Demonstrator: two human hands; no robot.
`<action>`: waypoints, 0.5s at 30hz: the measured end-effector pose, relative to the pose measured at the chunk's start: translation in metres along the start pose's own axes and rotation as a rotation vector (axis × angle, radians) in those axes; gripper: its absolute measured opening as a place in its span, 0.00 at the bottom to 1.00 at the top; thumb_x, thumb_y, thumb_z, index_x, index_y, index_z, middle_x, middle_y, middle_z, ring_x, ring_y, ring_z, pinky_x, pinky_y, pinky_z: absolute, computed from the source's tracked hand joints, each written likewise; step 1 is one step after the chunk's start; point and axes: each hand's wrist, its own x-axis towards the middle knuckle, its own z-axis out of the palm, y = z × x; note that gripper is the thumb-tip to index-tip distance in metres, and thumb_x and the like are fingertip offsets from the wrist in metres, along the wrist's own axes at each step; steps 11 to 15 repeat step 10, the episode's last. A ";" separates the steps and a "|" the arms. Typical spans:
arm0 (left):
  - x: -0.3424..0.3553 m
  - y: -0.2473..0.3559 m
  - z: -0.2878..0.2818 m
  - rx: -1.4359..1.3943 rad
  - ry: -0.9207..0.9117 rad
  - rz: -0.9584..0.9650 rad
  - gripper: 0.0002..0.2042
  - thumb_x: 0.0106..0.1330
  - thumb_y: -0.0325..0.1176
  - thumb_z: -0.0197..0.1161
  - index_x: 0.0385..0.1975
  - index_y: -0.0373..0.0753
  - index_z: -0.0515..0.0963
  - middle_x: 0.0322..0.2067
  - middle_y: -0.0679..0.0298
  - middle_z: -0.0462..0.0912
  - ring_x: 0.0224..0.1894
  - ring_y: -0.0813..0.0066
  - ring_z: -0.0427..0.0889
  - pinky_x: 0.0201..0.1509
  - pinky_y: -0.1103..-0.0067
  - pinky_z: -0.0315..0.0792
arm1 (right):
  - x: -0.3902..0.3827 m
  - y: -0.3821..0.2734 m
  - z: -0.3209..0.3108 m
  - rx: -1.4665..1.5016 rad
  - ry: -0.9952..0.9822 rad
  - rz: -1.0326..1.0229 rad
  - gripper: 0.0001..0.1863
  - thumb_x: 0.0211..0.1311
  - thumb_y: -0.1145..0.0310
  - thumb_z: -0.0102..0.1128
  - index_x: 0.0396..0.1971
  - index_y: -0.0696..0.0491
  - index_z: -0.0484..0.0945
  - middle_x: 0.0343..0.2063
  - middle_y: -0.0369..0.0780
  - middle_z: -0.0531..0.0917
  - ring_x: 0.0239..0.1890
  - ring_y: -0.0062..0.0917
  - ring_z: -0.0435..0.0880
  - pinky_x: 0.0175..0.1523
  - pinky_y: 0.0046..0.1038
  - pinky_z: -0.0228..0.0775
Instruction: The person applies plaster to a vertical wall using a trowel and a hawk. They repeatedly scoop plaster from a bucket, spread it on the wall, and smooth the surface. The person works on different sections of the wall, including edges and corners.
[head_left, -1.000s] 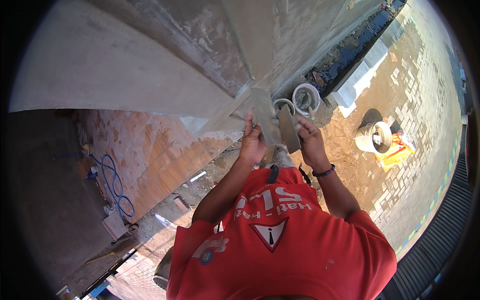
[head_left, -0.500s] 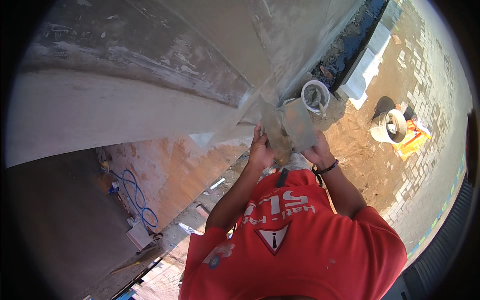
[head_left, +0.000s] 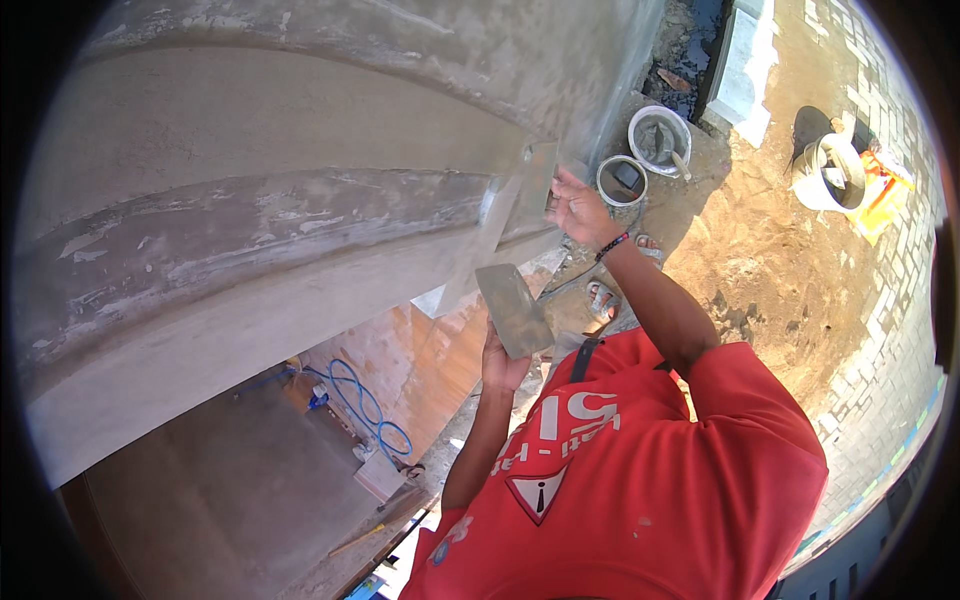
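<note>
My left hand grips a flat, rectangular grey plate smeared with plaster, its fingers mostly behind it. The plate is tilted and stands just below a plastered ledge. Farther forward, my right hand holds a thin flat blade like a plastering trowel, close to the corner of the grey wall moulding. Whether the blade touches the plaster I cannot tell. Its handle is hidden by my fingers.
Right of the wall stand a white bucket of grey mix with a tool in it and a second bucket. A cream bucket sits by an orange bag at far right. A blue hose lies coiled below, left.
My hands have moved apart: the right has gone forward with its blade to the wall corner, the left back and left with the plate. My view has shifted, bringing the second bucket into sight.
</note>
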 end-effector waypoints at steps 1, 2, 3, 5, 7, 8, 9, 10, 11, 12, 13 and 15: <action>-0.002 0.000 -0.003 -0.017 -0.007 0.008 0.21 0.65 0.29 0.54 0.58 0.49 0.64 0.54 0.66 0.72 0.55 0.69 0.72 0.58 0.69 0.70 | 0.004 0.005 0.000 -0.001 0.010 0.001 0.22 0.66 0.73 0.45 0.60 0.50 0.63 0.52 0.35 0.75 0.54 0.27 0.74 0.59 0.43 0.64; -0.004 0.000 -0.007 -0.034 -0.015 0.016 0.21 0.65 0.29 0.54 0.58 0.49 0.64 0.53 0.66 0.72 0.55 0.69 0.73 0.58 0.69 0.70 | 0.008 0.011 0.000 -0.016 0.028 -0.002 0.21 0.66 0.73 0.46 0.59 0.49 0.64 0.52 0.35 0.75 0.54 0.27 0.74 0.58 0.44 0.63; -0.006 -0.001 -0.010 -0.007 -0.016 0.048 0.19 0.66 0.32 0.53 0.58 0.45 0.65 0.53 0.64 0.73 0.55 0.67 0.73 0.58 0.69 0.69 | 0.011 0.016 0.000 -0.036 0.048 -0.005 0.20 0.66 0.72 0.46 0.58 0.49 0.65 0.51 0.35 0.75 0.54 0.27 0.74 0.58 0.46 0.63; -0.008 -0.003 -0.016 0.048 -0.018 0.109 0.19 0.68 0.37 0.51 0.57 0.39 0.66 0.53 0.61 0.74 0.54 0.64 0.73 0.59 0.68 0.68 | 0.018 0.025 0.002 -0.069 0.106 -0.016 0.19 0.65 0.72 0.48 0.57 0.48 0.66 0.51 0.34 0.76 0.54 0.27 0.74 0.58 0.49 0.62; -0.011 -0.003 -0.018 -0.012 -0.012 0.090 0.20 0.65 0.34 0.55 0.58 0.45 0.65 0.53 0.63 0.73 0.55 0.67 0.73 0.59 0.68 0.68 | 0.025 0.033 0.006 -0.101 0.183 -0.030 0.20 0.65 0.71 0.50 0.56 0.48 0.66 0.51 0.35 0.75 0.54 0.28 0.74 0.59 0.52 0.61; -0.012 -0.002 -0.019 -0.042 -0.009 0.080 0.21 0.64 0.32 0.57 0.58 0.49 0.65 0.53 0.65 0.73 0.55 0.68 0.73 0.58 0.68 0.69 | 0.030 0.037 0.009 -0.107 0.223 -0.039 0.22 0.63 0.70 0.54 0.57 0.48 0.65 0.52 0.35 0.75 0.54 0.29 0.75 0.59 0.51 0.62; -0.014 -0.002 -0.019 -0.099 -0.006 0.062 0.23 0.63 0.32 0.58 0.59 0.48 0.64 0.54 0.64 0.72 0.55 0.67 0.72 0.59 0.68 0.69 | 0.035 0.041 0.011 -0.113 0.265 -0.050 0.24 0.61 0.69 0.57 0.57 0.48 0.65 0.53 0.35 0.74 0.54 0.31 0.75 0.59 0.50 0.63; -0.015 -0.002 -0.019 -0.156 -0.002 0.044 0.25 0.61 0.31 0.60 0.59 0.48 0.64 0.56 0.64 0.71 0.56 0.67 0.72 0.59 0.67 0.68 | 0.041 0.045 0.014 -0.119 0.307 -0.061 0.26 0.59 0.68 0.61 0.58 0.48 0.64 0.54 0.35 0.73 0.54 0.33 0.75 0.59 0.49 0.65; -0.015 -0.002 -0.019 -0.156 -0.002 0.044 0.25 0.61 0.31 0.60 0.59 0.48 0.64 0.56 0.64 0.71 0.56 0.67 0.72 0.59 0.67 0.68 | 0.041 0.045 0.014 -0.119 0.307 -0.061 0.26 0.59 0.68 0.61 0.58 0.48 0.64 0.54 0.35 0.73 0.54 0.33 0.75 0.59 0.49 0.65; -0.015 -0.002 -0.019 -0.156 -0.002 0.044 0.25 0.61 0.31 0.60 0.59 0.48 0.64 0.56 0.64 0.71 0.56 0.67 0.72 0.59 0.67 0.68 | 0.041 0.045 0.014 -0.119 0.307 -0.061 0.26 0.59 0.68 0.61 0.58 0.48 0.64 0.54 0.35 0.73 0.54 0.33 0.75 0.59 0.49 0.65; -0.015 -0.002 -0.019 -0.156 -0.002 0.044 0.25 0.61 0.31 0.60 0.59 0.48 0.64 0.56 0.64 0.71 0.56 0.67 0.72 0.59 0.67 0.68 | 0.041 0.045 0.014 -0.119 0.307 -0.061 0.26 0.59 0.68 0.61 0.58 0.48 0.64 0.54 0.35 0.73 0.54 0.33 0.75 0.59 0.49 0.65; -0.015 -0.002 -0.019 -0.156 -0.002 0.044 0.25 0.61 0.31 0.60 0.59 0.48 0.64 0.56 0.64 0.71 0.56 0.67 0.72 0.59 0.67 0.68 | 0.041 0.045 0.014 -0.119 0.307 -0.061 0.26 0.59 0.68 0.61 0.58 0.48 0.64 0.54 0.35 0.73 0.54 0.33 0.75 0.59 0.49 0.65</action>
